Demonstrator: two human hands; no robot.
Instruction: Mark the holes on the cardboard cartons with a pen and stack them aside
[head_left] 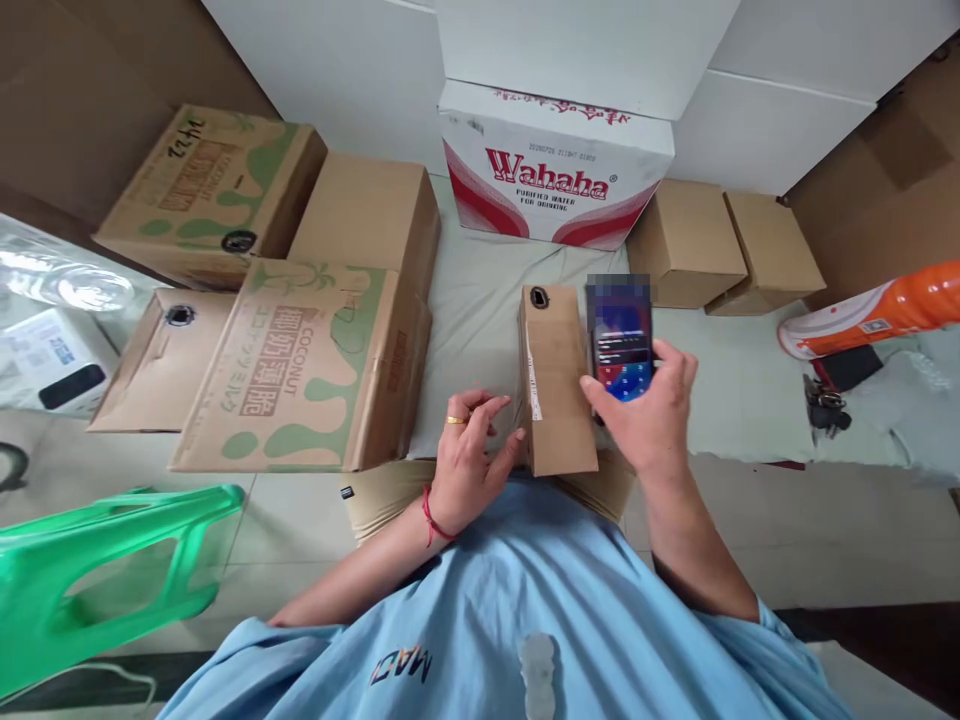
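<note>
A dark smartphone [621, 340] with a lit screen is in my right hand [649, 405], the thumb along its near left edge and the fingers at its right side. The phone is just right of a long narrow cardboard box [559, 380], which has a strip of white tape and a dark oval mark at its far end. My left hand [476, 450] is to the left of that box near the table's front edge. Its fingers are loosely bent, thumb apart, with nothing in them. A ring and a red wrist string show on it.
Coconut-print cartons [300, 370] and plain boxes stand at left. A white Wahaha carton [555, 165] is at the back, with two brown boxes [690, 240] beside it. At right are an orange bottle [877, 310] and keys [827, 407]. A green stool [187, 545] stands lower left.
</note>
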